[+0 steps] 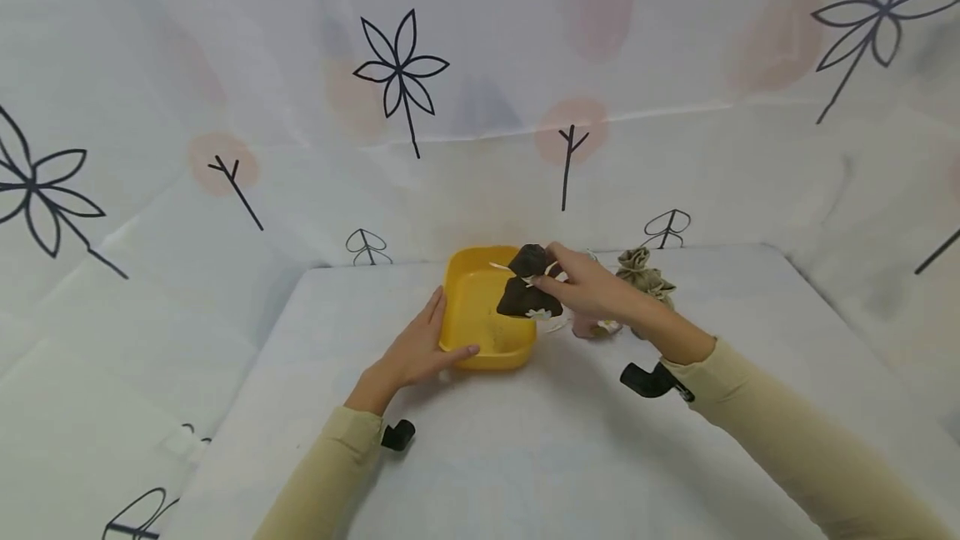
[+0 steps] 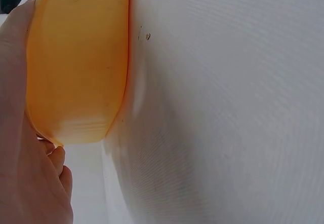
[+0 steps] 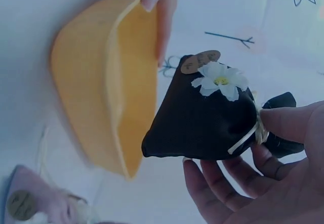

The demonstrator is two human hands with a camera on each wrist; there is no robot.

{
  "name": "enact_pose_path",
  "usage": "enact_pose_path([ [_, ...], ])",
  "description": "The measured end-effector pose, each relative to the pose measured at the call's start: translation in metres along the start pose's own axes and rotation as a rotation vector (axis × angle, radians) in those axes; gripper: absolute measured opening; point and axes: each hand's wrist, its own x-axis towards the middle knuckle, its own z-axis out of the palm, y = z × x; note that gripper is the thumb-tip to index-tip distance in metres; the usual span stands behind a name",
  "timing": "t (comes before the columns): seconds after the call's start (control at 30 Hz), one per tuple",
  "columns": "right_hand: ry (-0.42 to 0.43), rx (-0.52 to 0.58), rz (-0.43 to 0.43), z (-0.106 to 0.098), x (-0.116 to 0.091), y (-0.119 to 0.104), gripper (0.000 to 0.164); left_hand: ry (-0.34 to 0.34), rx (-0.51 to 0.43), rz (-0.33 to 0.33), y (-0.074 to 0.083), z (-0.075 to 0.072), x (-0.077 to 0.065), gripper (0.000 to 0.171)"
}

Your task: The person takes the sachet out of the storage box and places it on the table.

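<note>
A small black pouch (image 3: 197,117), tied at its neck with pale string, carries a white flower and a brown tag. My right hand (image 1: 588,282) pinches it at the tied neck, thumb on one side and fingers on the other. It hangs above the right part of a yellow plastic tub (image 1: 480,294) on the table. At the tub's left side, my left hand (image 1: 420,348) grips the rim, with the thumb over the near edge. In the left wrist view the tub's outer wall (image 2: 81,62) lies against that hand.
Right of the tub, partly behind my right hand and forearm, are an olive-green pouch (image 1: 643,273) and a pink pouch (image 3: 38,198) with a round brown tag. A white cloth covers the table (image 1: 510,457). Behind it hangs a patterned white curtain (image 1: 480,182).
</note>
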Motion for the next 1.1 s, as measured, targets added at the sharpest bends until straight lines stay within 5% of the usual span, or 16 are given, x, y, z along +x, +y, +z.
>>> enact_pose_path([
  [0.2, 0.021, 0.035, 0.061, -0.011, -0.022, 0.013, 0.024, 0.003, -0.008, -0.02, 0.002, -0.001, 0.0, 0.123],
  [0.47, 0.039, -0.046, 0.034, -0.022, -0.048, 0.028, 0.022, 0.003, -0.019, -0.033, 0.002, -0.001, 0.001, 0.122],
  [1.1, -0.117, -0.007, 0.131, -0.031, -0.093, 0.078, 0.063, 0.014, -0.04, -0.039, 0.0, 0.002, 0.001, 0.118],
])
